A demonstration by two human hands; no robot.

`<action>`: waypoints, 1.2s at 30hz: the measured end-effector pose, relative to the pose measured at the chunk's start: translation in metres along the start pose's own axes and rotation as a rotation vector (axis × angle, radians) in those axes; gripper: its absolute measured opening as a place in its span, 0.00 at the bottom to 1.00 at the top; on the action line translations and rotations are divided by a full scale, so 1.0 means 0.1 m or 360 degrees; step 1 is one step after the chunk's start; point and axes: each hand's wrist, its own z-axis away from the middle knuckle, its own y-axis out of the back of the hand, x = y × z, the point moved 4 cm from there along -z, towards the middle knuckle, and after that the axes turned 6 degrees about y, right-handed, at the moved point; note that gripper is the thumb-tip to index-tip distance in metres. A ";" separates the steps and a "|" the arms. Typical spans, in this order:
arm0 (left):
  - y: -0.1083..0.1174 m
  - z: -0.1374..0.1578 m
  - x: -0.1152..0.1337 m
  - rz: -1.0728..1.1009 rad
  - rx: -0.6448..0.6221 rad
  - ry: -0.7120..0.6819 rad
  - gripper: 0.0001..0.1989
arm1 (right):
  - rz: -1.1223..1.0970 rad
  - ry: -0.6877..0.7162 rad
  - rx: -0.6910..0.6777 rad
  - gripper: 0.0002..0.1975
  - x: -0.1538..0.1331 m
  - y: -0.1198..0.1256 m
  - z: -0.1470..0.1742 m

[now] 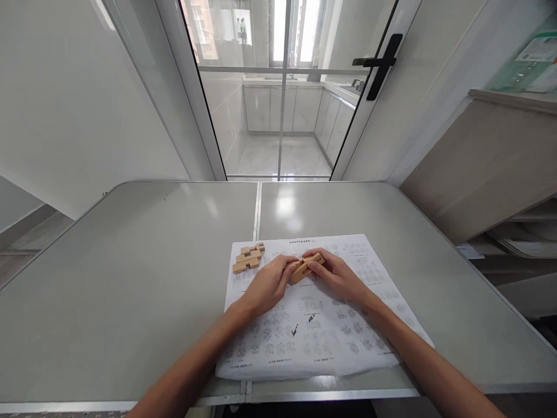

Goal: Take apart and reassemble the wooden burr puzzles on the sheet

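Note:
My left hand (pixel 270 284) and my right hand (pixel 335 276) meet over a white printed instruction sheet (pixel 313 331) on a grey table (pixel 130 278). Together they grip a few notched wooden puzzle bars (pixel 306 266), held as a small tilted bundle between the fingertips. Part of that bundle is hidden by my fingers. To the left of my left hand, several more loose wooden puzzle bars (pixel 249 258) lie in a small group on the sheet's upper left corner, untouched.
The table has a seam (pixel 256 210) down its middle. Beyond it stands a glass sliding door (pixel 282 87) with a black handle (pixel 378 64). A wooden shelf unit (pixel 491 162) stands close on the right.

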 end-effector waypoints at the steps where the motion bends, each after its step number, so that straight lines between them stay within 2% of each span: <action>1: -0.01 0.01 -0.02 0.0012 0.0004 0.0002 0.17 | -0.0024 -0.0009 -0.0008 0.18 0.02 0.00 0.00; 8: -0.01 0.04 -0.07 -0.0249 0.0174 -0.0024 0.14 | -0.0070 -0.0033 -0.0014 0.17 0.02 0.04 -0.01; 15: -0.02 0.04 -0.16 -0.0311 0.0273 0.0003 0.11 | 0.0039 -0.0098 0.0081 0.20 0.05 0.14 -0.02; 18: -0.03 0.04 -0.17 -0.0311 0.0271 0.0009 0.10 | -0.0077 -0.0184 0.0143 0.20 0.10 0.21 -0.02; 22: -0.03 0.04 -0.15 -0.0330 0.0273 0.0035 0.11 | -0.0302 -0.0272 0.0344 0.21 0.15 0.32 -0.03; 26: -0.01 0.02 -0.10 -0.0238 0.0258 0.0058 0.11 | -0.0467 -0.0289 0.0473 0.21 0.19 0.35 -0.03; 32: 0.01 0.01 -0.09 0.0017 0.0166 0.0098 0.12 | -0.0647 -0.0278 0.0513 0.19 0.23 0.31 -0.05; 36: 0.02 0.01 -0.10 0.0041 0.0177 0.0121 0.13 | -0.0705 -0.0297 0.0514 0.18 0.25 0.30 -0.04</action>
